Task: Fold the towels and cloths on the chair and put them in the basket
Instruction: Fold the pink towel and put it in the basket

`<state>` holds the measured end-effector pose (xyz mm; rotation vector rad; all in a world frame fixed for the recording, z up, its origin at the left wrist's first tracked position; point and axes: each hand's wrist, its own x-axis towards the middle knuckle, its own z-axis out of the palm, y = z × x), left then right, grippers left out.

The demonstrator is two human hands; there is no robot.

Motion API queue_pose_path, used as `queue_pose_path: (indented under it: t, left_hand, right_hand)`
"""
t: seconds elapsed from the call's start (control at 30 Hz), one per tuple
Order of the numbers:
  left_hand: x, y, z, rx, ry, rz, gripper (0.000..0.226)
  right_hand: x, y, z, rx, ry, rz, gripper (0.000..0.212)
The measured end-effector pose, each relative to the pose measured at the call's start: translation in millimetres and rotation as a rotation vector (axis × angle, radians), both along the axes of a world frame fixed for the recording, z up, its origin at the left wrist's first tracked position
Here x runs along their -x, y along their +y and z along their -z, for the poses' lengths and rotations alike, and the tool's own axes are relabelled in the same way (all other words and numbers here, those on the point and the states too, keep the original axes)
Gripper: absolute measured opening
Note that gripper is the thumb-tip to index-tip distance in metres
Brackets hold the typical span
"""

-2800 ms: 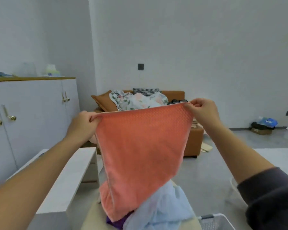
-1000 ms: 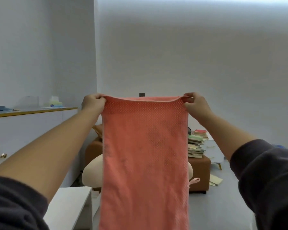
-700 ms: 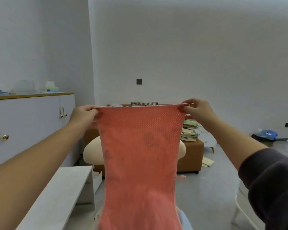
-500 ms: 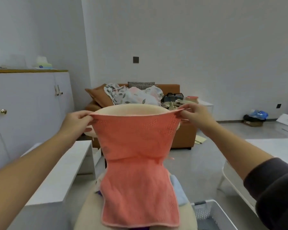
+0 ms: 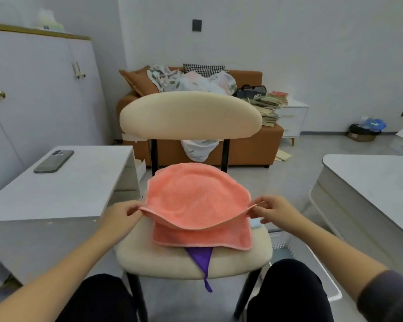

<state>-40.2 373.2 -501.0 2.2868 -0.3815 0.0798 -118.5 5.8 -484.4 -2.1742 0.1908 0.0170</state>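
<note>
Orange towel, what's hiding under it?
A purple cloth pokes out from under the orange towel at the front of the chair seat, and a bit of light blue cloth peeks out on the right. The rest underneath is covered.

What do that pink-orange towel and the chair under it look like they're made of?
The coral towel looks like soft terry or microfibre: matte, with a fuzzy nap, and it sags between its held corners. The chair seems padded, covered in smooth cream fabric or perhaps faux leather. Its posts look like black-painted metal.
</note>
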Motion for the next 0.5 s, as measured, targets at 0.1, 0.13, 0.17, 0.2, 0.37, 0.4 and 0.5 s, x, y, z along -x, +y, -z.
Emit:
queue_pose_path:
  t: [0.1,0.13,0.17,0.2,0.37,0.4,0.5]
  left_hand:
    - [5,-7,16,-0.084,0.031,0.051,0.027]
    - [5,-8,21,-0.117,0.058,0.083,0.026]
    - [3,-8,27,-0.174,0.086,0.124,0.023]
    - [2,-9,33,-0.251,0.105,0.168,0.022]
    - [3,-27,49,-0.678,0.031,0.254,0.054]
    - [3,-32,49,-0.721,-0.010,0.257,0.055]
    - [0,-37,51,-0.720,-0.060,0.293,0.056]
  right_hand:
    - [2,4,19,0.122,0.044,-0.082,0.012]
    - [1,5,25,0.168,0.056,-0.110,0.014]
    - [1,6,30,0.204,0.070,-0.142,0.017]
    - [1,6,34,0.248,0.092,-0.179,0.020]
    - [-8,16,55,0.611,0.047,-0.374,0.044]
    - [-10,19,60,0.701,0.006,-0.403,0.050]
    - [-12,26,65,0.941,-0.034,-0.460,0.059]
